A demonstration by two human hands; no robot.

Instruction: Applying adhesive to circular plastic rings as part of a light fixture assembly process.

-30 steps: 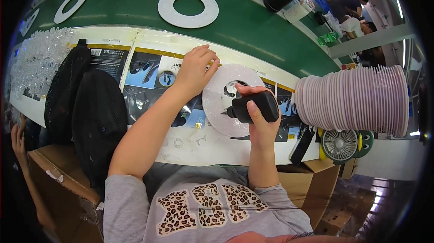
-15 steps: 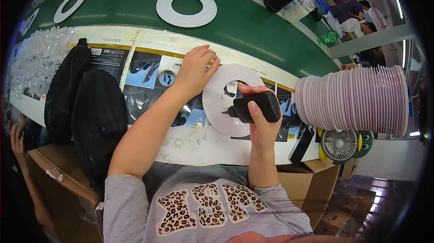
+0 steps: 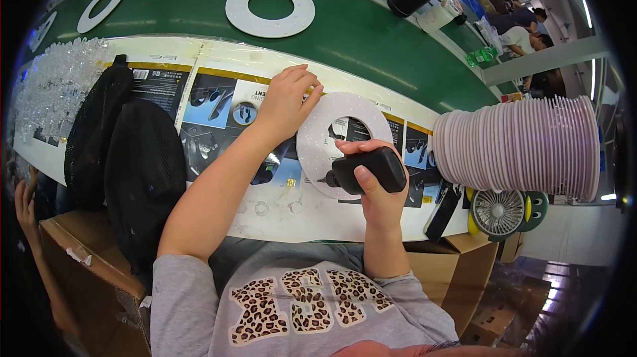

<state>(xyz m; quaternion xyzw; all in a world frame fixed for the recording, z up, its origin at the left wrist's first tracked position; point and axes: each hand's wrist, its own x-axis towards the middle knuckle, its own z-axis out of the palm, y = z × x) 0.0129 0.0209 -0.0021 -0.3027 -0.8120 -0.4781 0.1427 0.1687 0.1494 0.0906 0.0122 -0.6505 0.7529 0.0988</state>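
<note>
Firmly wrapped around the black handheld electric screwdriver (image 3: 363, 170), the right hand (image 3: 369, 184) presses its tip onto the white perforated ring-shaped board (image 3: 335, 135) near the desk's (image 3: 371, 38) front edge; the left hand (image 3: 286, 101), fingers resting loosely, pins the ring's left rim. Keeping the tool upright should help.

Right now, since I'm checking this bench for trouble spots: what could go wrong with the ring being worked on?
The left hand pins only the far-left rim of the white ring, so it could pivot under the black power tool pressed down by the right hand. The tall sideways stack of pale rings lies close beside that arm; a bump might topple it. Small clear parts loose near the table edge could get swept off.
</note>
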